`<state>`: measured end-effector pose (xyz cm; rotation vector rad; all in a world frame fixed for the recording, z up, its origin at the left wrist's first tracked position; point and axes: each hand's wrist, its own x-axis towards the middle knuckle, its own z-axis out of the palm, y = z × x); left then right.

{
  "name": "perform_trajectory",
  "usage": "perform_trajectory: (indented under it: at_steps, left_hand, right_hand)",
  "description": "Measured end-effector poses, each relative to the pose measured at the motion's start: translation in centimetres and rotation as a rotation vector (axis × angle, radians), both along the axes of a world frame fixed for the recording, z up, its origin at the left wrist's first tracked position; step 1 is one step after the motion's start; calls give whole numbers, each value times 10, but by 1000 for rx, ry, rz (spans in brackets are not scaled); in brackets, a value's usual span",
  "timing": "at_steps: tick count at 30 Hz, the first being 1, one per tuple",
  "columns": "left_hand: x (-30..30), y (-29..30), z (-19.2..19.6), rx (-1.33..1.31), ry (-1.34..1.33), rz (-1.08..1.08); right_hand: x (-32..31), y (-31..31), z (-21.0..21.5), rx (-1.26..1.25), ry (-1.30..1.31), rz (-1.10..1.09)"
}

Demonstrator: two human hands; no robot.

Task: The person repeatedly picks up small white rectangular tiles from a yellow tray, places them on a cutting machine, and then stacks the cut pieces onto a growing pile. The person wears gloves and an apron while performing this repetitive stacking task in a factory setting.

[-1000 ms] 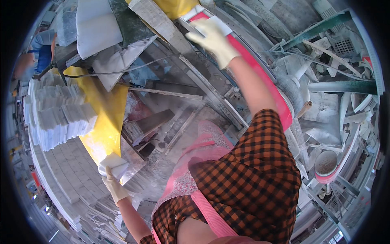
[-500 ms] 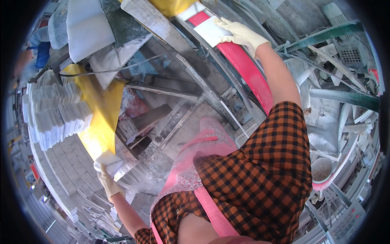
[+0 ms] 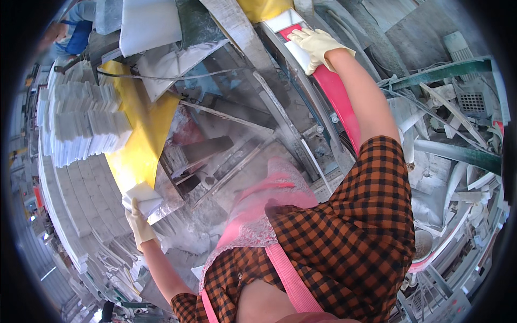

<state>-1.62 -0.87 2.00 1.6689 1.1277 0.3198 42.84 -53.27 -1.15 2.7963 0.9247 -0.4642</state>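
At the lower left my left hand (image 3: pixel 139 222) is closed round a small stack of square white tiles (image 3: pixel 142 195), beside the lower end of a yellow sheet. My right hand (image 3: pixel 318 46), gloved in cream like the left, reaches far ahead. Its fingers lie spread and flat over a white tile (image 3: pixel 297 54) on a red belt (image 3: pixel 338 99), covering much of that tile. Farther up the belt lies another white tile (image 3: pixel 284 21), with a strip of red showing between the two.
Tall stacks of white tiles (image 3: pixel 89 137) stand at the left by the yellow sheet (image 3: pixel 134 145). Boards and a dusty metal frame (image 3: pixel 280 107) fill the middle. Scrap pieces and a green bar (image 3: pixel 458 156) lie at the right. Another person (image 3: pixel 75 32) is at the far left.
The whole view has shifted, moving the surroundings rightward. My right hand has slid farther over the belt tile, now covering more of it. My left hand keeps its tiles.
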Motion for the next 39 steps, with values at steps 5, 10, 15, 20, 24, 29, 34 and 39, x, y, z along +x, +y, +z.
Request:
perform_trajectory:
  at_steps: [5,10,15,20,24,29,34,39]
  left_hand:
    - [-2,5,-7,-32,-57,4]
    - [2,5,-8,8,-21,61]
    - [4,0,-5,-14,-53,34]
    - [3,1,-8,69,-8,55]
    - [4,0,-8,78,-20,47]
    - [3,-1,-7,11,-10,56]
    - [3,0,-8,40,-12,53]
    - [4,-4,-5,34,-17,31]
  right_hand:
    - [-5,-4,-5,56,48,-59]
    - [-13,-2,-4,2,45,-25]
    - [-19,2,3,-81,0,-24]
    - [-26,0,1,-169,-69,-79]
    - [-22,-5,-1,-185,-33,-141]
    - [-16,-8,0,-245,-13,-185]
    - [-24,-7,10,-246,-14,-202]
    - [-55,-18,5,-158,-49,-17]
